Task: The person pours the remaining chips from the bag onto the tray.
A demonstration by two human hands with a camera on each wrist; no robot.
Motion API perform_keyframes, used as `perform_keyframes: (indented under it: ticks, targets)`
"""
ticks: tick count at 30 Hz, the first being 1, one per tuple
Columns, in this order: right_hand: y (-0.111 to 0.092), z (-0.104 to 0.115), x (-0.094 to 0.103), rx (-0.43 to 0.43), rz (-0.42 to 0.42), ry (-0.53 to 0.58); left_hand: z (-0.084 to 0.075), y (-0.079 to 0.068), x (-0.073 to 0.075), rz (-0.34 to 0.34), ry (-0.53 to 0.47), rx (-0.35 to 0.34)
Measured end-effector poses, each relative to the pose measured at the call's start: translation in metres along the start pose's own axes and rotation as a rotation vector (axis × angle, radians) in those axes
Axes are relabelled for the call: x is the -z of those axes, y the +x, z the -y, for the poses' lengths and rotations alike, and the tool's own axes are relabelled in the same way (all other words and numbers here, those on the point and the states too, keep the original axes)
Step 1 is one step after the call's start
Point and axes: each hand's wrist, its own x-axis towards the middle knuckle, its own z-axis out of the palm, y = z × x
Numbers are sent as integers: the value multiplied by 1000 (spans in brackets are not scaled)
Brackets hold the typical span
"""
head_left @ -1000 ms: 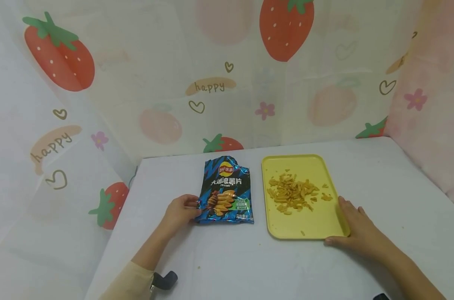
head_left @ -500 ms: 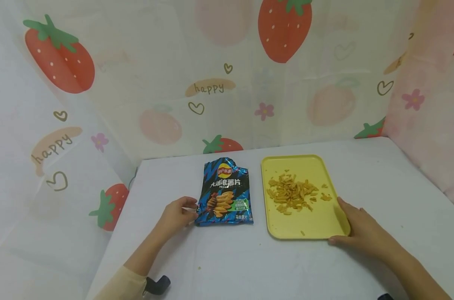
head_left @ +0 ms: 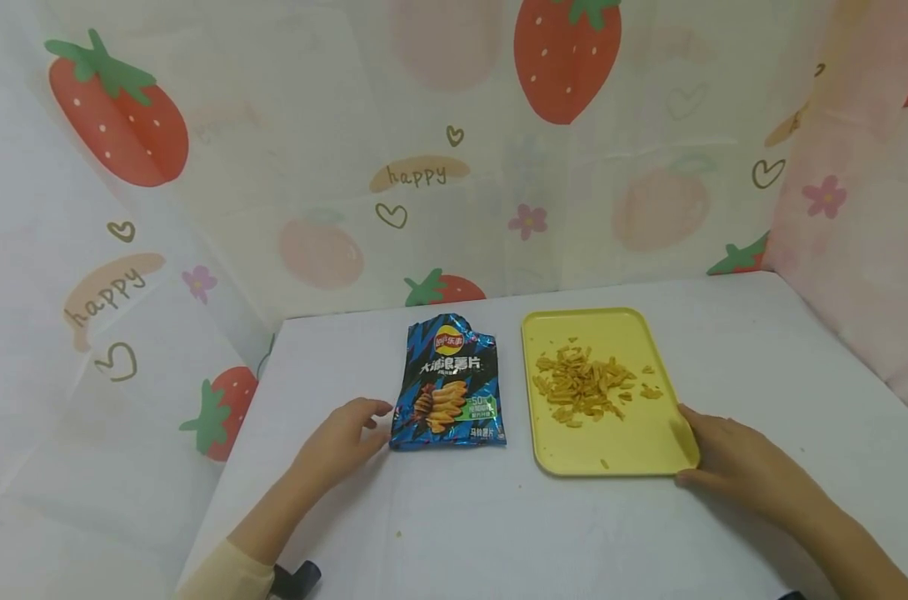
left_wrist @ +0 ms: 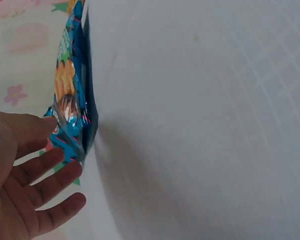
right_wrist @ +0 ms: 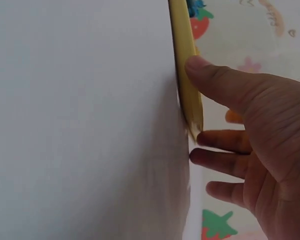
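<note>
A blue and black potato chip bag [head_left: 450,379] lies flat on the white table, its top edge torn unevenly. Beside its lower left corner is my left hand [head_left: 340,440], fingers loosely spread; the left wrist view shows the thumb and fingers around the corner of the bag [left_wrist: 70,100] without gripping it. To the right sits a yellow tray [head_left: 641,446] bearing a heap of broken chips [head_left: 583,383]. My right hand [head_left: 750,467] is at the tray's lower right corner, thumb and fingertips lightly at the rim, as the tray edge [right_wrist: 187,85] also shows.
A few crumbs [head_left: 398,534] dot the white tablecloth [head_left: 461,517]. Strawberry-printed curtains [head_left: 424,225] stand behind the table and at both sides. A dark strap-mounted device [head_left: 296,579] is on the left wrist.
My left hand has let go of the bag's corner and drawn slightly left. My right hand has loosened at the tray's corner and shifted a little right. Bag and tray stay nearly in place.
</note>
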Motion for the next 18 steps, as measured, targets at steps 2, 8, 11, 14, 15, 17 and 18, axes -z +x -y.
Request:
perform_keyframes:
  ticks: [2,8,11,14,15,17,18]
  targets:
    - [-2,-3,1,37,-27,-18,0,-3,3,-12,49,-21]
    - [-6,-11,-2,225,-171,-129,7,-12,9,-68,180,-111]
    - [-10,-14,-4,304,-236,-173,11,-18,12,-104,226,-182]
    - [-14,-18,-3,363,-266,-172,15,-23,14,-130,253,-230]
    - [-16,-18,-2,374,-270,-178,17,-24,15,-137,261,-245]
    - [-18,-20,-1,399,-271,-179,21,-27,17,-143,274,-261]
    - [-19,-21,0,408,-272,-178,23,-28,17,-144,282,-264]
